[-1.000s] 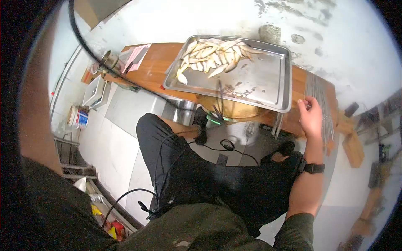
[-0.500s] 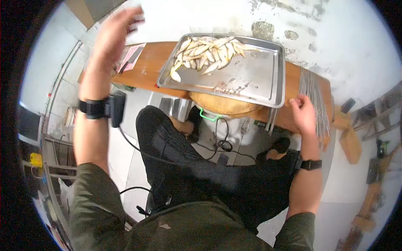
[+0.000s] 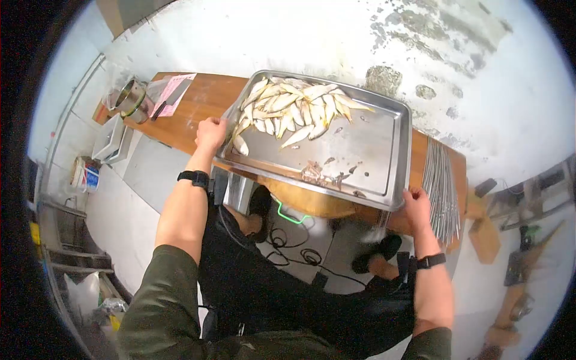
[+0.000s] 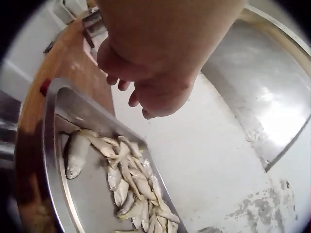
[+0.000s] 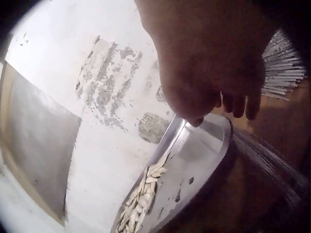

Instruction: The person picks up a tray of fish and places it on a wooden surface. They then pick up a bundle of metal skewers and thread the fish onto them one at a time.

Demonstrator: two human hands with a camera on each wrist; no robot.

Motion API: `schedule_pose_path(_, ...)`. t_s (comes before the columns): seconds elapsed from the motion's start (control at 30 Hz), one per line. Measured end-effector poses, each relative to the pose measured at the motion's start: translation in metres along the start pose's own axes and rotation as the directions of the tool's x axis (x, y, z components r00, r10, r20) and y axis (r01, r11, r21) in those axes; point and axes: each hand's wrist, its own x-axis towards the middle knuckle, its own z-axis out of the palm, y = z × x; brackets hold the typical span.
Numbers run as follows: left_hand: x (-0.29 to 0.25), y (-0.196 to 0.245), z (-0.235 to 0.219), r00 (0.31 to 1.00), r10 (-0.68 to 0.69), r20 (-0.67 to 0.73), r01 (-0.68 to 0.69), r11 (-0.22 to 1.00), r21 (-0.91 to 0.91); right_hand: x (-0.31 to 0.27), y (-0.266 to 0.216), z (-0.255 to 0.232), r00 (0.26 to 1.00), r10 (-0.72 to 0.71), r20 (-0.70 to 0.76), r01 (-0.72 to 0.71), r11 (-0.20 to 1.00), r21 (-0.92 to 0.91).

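Note:
A metal tray [image 3: 360, 147] lies tilted across a wooden table in the head view, small whole fish [image 3: 282, 108] heaped toward its upper left and dark scraps [image 3: 318, 174] near its lower edge. At the left rim is my left hand [image 3: 210, 133]. The left wrist view shows that hand [image 4: 155, 58] with fingers loosely bent and a visible gap to the tray [image 4: 50, 145]. My right hand [image 3: 417, 211] grips the tray's lower right corner; in the right wrist view, the thumb of this hand [image 5: 209, 68] meets the rim, and its other fingers are partly hidden.
A knife [image 3: 171, 99] on pink paper and a metal pot [image 3: 133, 102] are at the table's left end. Thin metal rods [image 3: 441, 192] lie right of the tray. A round wooden board [image 3: 312, 200] with a green handle [image 3: 289, 217] below it shows under the tray's near edge.
My left hand has come down from the upper left to the tray's left rim. My right hand has moved onto the lower right corner. The tray now sits more tilted in the view.

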Motion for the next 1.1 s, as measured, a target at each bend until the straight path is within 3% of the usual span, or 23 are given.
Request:
schedule_pose_path(0.07, 0.003, 0.000, 0.007, 0.997, -0.081, -0.014, 0.081, 0.961, 0.263, 0.010, 0.014, 0.017, 0.992, 0.127, -0.009, -0.127, 0.992, 0.004)
schedule_pose_path(0.1, 0.009, -0.005, 0.012, 0.990, -0.137, 0.040, 0.120, 0.951, 0.285, 0.012, 0.020, 0.029, 0.997, 0.071, 0.041, -0.078, 0.974, 0.212)
schedule_pose_path(0.23, 0.049, -0.046, 0.044, 0.968, -0.202, 0.147, 0.165, 0.959, 0.232, 0.016, 0.025, 0.050, 0.984, 0.161, -0.072, -0.158, 0.987, 0.034)
schedule_pose_path(0.3, 0.057, -0.056, 0.052, 0.957, -0.239, 0.164, 0.196, 0.951, 0.240, 0.018, 0.024, 0.050, 0.988, 0.153, 0.031, -0.156, 0.954, 0.255)
schedule_pose_path(0.37, 0.058, -0.051, 0.056, 0.951, -0.262, 0.162, 0.206, 0.931, 0.301, 0.025, 0.035, 0.057, 0.978, 0.200, 0.058, -0.208, 0.914, 0.347)
schedule_pose_path(0.43, 0.051, -0.042, 0.052, 0.948, -0.274, 0.164, 0.232, 0.943, 0.239, 0.027, 0.041, 0.059, 0.968, 0.236, 0.090, -0.250, 0.861, 0.444)
schedule_pose_path(0.5, 0.046, -0.040, 0.046, 0.946, -0.287, 0.153, 0.260, 0.950, 0.174, 0.016, 0.009, 0.051, 0.873, 0.453, 0.182, -0.474, 0.698, 0.536)
schedule_pose_path(0.53, 0.044, -0.041, 0.045, 0.953, -0.268, 0.143, 0.250, 0.959, 0.132, 0.013, 0.006, 0.050, 0.877, 0.444, 0.182, -0.466, 0.696, 0.546)
schedule_pose_path(0.6, 0.038, -0.038, 0.041, 0.963, -0.236, 0.127, 0.226, 0.970, 0.086, 0.007, 0.004, 0.048, 0.987, 0.162, 0.003, -0.153, 0.924, 0.350)
schedule_pose_path(0.67, 0.030, -0.035, 0.040, 0.975, -0.207, 0.079, 0.211, 0.976, -0.045, 0.007, 0.008, 0.048, 0.984, 0.179, -0.018, -0.160, 0.915, 0.370)
schedule_pose_path(0.7, 0.028, -0.029, 0.036, 0.980, -0.191, 0.053, 0.188, 0.980, 0.060, 0.011, 0.020, 0.052, 0.985, 0.170, -0.041, -0.153, 0.951, 0.269)
schedule_pose_path(0.77, 0.020, -0.021, 0.027, 0.987, -0.154, 0.047, 0.153, 0.988, 0.031, 0.012, 0.037, 0.055, 0.987, 0.150, -0.051, -0.140, 0.977, 0.164)
schedule_pose_path(0.83, 0.009, -0.021, 0.023, 0.991, -0.128, 0.049, 0.128, 0.992, 0.003, 0.003, 0.049, 0.058, 0.974, 0.224, 0.036, -0.221, 0.901, 0.373)
schedule_pose_path(0.87, 0.007, -0.022, 0.025, 0.993, -0.121, 0.001, 0.121, 0.992, -0.033, -0.006, 0.039, 0.051, 0.975, 0.219, 0.044, -0.220, 0.906, 0.362)
schedule_pose_path(0.93, 0.007, -0.026, 0.032, 0.991, -0.121, -0.064, 0.116, 0.990, -0.079, -0.020, -0.002, 0.043, 0.937, 0.323, 0.133, -0.330, 0.697, 0.636)
schedule_pose_path(1.0, 0.012, -0.023, 0.028, 0.982, -0.176, 0.063, 0.184, 0.967, -0.177, -0.005, -0.020, 0.073, 0.938, 0.311, 0.152, -0.322, 0.623, 0.713)
schedule_pose_path(1.03, 0.058, -0.099, 0.077, 0.996, -0.029, -0.088, 0.031, 0.999, 0.020, -0.012, -0.017, 0.074, 0.924, 0.344, 0.165, -0.341, 0.548, 0.764)
schedule_pose_path(1.07, 0.060, -0.092, 0.076, 0.997, -0.021, -0.068, 0.021, 1.000, 0.004, 0.000, -0.003, 0.094, 0.948, 0.317, 0.021, -0.275, 0.787, 0.552)
schedule_pose_path(1.1, 0.072, -0.079, 0.068, 0.991, -0.131, -0.023, 0.130, 0.990, -0.053, 0.016, 0.005, 0.108, 0.950, 0.306, 0.065, -0.297, 0.815, 0.497)
